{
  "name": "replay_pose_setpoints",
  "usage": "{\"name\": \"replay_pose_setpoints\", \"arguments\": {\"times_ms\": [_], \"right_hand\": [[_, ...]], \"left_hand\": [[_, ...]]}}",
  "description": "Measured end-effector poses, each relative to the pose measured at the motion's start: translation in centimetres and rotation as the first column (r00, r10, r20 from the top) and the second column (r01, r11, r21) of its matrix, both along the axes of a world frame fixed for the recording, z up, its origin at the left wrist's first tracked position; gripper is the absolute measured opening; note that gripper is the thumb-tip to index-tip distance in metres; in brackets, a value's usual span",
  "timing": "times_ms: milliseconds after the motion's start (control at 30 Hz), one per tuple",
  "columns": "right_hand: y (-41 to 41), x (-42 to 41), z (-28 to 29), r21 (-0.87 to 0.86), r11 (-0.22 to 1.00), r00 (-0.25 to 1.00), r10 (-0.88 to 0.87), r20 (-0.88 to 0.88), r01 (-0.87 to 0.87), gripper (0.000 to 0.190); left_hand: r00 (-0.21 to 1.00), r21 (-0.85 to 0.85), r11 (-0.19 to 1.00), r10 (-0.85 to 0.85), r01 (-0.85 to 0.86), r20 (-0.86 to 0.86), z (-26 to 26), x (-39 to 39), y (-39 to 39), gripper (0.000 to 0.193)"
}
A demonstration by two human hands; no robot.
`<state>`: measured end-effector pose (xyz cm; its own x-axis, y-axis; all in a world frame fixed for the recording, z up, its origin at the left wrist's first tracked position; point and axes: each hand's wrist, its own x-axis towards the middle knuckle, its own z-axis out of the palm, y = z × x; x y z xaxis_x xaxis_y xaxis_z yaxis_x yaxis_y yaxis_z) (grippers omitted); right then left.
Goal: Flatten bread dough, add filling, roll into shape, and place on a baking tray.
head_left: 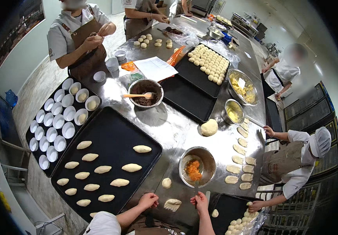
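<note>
My right hand (200, 202) grips the handle of a metal spatula (196, 185), whose far end reaches into a steel bowl (211, 176) holding shredded orange filling (193, 170). Curled loosely, my left hand (149, 201) hovers near the table edge; whether anything is in it cannot be told. Between my hands a flattened dough piece (172, 204) with a slit, fringed lower edge lies on the steel table. A round dough piece (166, 183) sits above it, left of the bowl. On the black tray (113, 158) to the left lie several spindle-shaped dough pieces (119, 182).
White paper cups (68, 130) fill a tray at far left. Ahead stand a bowl of dark filling (145, 93), a large dough ball (209, 127) and trays of dough balls (208, 63). A co-worker (292, 158) at right reaches into the near-right tray (230, 202); other workers stand farther off.
</note>
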<state>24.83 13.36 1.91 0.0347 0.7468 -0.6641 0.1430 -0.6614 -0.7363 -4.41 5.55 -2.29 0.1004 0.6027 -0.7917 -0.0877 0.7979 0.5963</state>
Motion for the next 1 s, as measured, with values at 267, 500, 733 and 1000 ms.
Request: {"name": "replay_pose_setpoints", "arguments": {"times_ms": [267,500,733,1000], "right_hand": [[-0.2,0.2,-0.1,0.030,1.000,0.998,-0.009,0.061,0.007,0.026],[0.0,-0.3,0.7,-0.007,1.000,0.995,0.010,0.104,-0.009,0.026],[-0.5,1.6,-0.8,0.038,0.999,0.997,0.002,0.074,-0.005,0.025],[-0.6,2.2,-1.8,0.022,1.000,0.998,0.002,0.066,-0.003,0.025]], "left_hand": [[0.993,-0.060,0.997,-0.042,0.048,0.106,-0.2,-0.3,0.8,0.019],[0.994,-0.056,0.998,-0.032,0.038,0.101,-0.3,-0.2,0.7,0.019],[0.993,-0.088,0.993,-0.074,0.083,0.095,0.0,-0.2,0.9,0.021],[0.995,-0.094,0.991,-0.085,0.090,0.059,-0.4,0.1,0.8,0.021]]}}
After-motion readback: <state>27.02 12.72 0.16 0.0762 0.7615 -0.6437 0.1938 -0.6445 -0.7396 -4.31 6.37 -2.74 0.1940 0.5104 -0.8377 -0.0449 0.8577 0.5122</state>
